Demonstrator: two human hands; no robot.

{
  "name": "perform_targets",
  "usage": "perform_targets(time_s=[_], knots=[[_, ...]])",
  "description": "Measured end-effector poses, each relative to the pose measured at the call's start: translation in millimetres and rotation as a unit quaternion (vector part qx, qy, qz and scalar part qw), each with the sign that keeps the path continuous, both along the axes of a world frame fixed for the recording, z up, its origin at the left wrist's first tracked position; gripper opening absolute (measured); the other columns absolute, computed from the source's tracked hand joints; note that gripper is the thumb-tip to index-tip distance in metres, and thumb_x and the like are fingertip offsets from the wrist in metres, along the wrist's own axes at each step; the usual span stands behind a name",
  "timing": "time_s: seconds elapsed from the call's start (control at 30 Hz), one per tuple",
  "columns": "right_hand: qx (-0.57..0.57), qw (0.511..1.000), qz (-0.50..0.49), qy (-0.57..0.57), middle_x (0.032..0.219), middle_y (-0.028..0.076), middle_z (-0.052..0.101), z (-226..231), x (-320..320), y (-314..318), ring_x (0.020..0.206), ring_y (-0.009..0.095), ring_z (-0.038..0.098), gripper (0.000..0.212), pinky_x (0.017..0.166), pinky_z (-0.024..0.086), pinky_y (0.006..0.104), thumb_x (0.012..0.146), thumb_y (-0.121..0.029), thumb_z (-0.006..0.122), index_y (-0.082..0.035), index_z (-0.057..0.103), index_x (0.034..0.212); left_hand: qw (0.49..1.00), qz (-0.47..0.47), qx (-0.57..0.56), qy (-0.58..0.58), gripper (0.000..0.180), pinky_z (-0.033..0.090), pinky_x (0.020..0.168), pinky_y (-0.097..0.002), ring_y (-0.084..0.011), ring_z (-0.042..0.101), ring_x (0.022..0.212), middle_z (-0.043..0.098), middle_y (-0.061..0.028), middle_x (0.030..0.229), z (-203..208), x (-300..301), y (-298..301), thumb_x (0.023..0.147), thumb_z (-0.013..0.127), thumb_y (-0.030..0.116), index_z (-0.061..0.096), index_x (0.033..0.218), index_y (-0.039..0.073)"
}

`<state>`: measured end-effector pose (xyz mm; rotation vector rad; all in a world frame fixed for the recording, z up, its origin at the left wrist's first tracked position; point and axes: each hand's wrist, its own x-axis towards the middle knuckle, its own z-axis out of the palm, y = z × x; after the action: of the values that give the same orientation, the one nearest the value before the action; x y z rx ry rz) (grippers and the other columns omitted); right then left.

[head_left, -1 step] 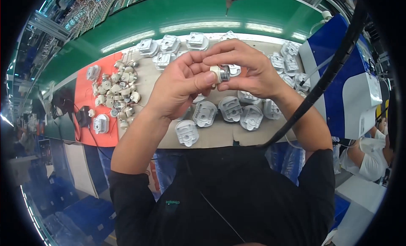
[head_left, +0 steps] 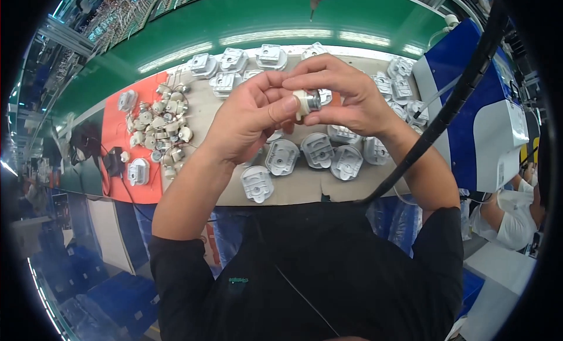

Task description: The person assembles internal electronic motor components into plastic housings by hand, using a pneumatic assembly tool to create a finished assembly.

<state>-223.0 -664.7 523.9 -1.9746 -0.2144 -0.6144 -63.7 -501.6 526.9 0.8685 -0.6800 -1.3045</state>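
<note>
Above the middle of the bench, both hands meet around a small motor with a cream plastic end and a silvery metal body. My left hand is closed on its cream end, the thumb lying along the near side. My right hand curls round the metal end, its thumb below and its fingers above. Some fingertips are hidden behind the part. Beneath and around the hands lie several white plastic housings, among them one housing just below the motor and another nearest me.
A pile of cream and metal motors lies partly on an orange mat at left. More white housings stand along the back. A black cable slants past my right forearm, before a blue-and-white machine. A tool tip hangs above.
The motor has turned slightly between my fingers, showing more of its cream side. Both hands stay in nearly the same place; the whole view has shifted a little.
</note>
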Motion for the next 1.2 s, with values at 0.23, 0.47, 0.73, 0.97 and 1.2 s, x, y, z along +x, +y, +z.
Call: perform_targets(time_s=[0.23,0.47,0.73,0.97,1.2], knots=[[0.178,0.965,0.051,0.184,0.124,0.009,0.062,7,-24,-25,0.118,0.019,0.058,0.049,0.101,0.048,0.0328,0.087,-0.018,0.077,-0.001,0.063,0.131,0.896,-0.021,-0.004,-0.444,0.016,0.054,0.078,-0.0292,-0.0146,0.066,0.084,0.071,-0.0063,0.094,-7,21,-31,0.093,0.072,0.008,0.07,0.106,-0.001],[0.175,0.954,-0.071,0.231,0.102,0.004,0.067,-12,-16,-42,0.093,0.009,0.063,0.041,0.083,0.053,0.0247,0.086,-0.019,0.081,0.001,0.064,0.118,0.667,0.201,-0.172,-0.697,0.01,0.053,0.075,-0.035,-0.0261,0.067,0.084,0.069,-0.0085,0.095,-12,33,-84,0.09,0.072,0.009,0.073,0.099,0.006],[-0.046,0.923,-0.253,0.285,0.092,0.01,0.073,-17,1,-37,0.079,0.016,0.069,0.039,0.074,0.055,0.0312,0.082,-0.021,0.083,0.001,0.069,0.111,0.669,0.171,-0.07,-0.72,0.015,0.053,0.082,-0.0406,-0.0295,0.067,0.096,0.068,-0.0071,0.107,-46,45,-119,0.094,0.066,0.017,0.074,0.104,0.01],[-0.218,0.874,-0.301,0.313,0.09,0.018,0.072,-28,11,-28,0.082,0.035,0.069,0.043,0.075,0.054,0.044,0.076,-0.032,0.085,0.0,0.067,0.099,0.685,0.196,-0.073,-0.698,0.021,0.055,0.081,-0.0403,-0.0285,0.069,0.093,0.066,-0.0081,0.116,-47,37,-108,0.093,0.066,0.017,0.071,0.111,0.008],[-0.267,0.84,-0.286,0.377,0.098,0.015,0.071,-16,12,-29,0.088,0.033,0.069,0.046,0.078,0.053,0.0442,0.077,-0.036,0.084,-0.002,0.067,0.102,0.756,0.025,0.012,-0.654,0.038,0.055,0.078,-0.0354,-0.0256,0.067,0.083,0.069,-0.012,0.095,-43,36,-78,0.084,0.078,0.019,0.066,0.116,0.003]])
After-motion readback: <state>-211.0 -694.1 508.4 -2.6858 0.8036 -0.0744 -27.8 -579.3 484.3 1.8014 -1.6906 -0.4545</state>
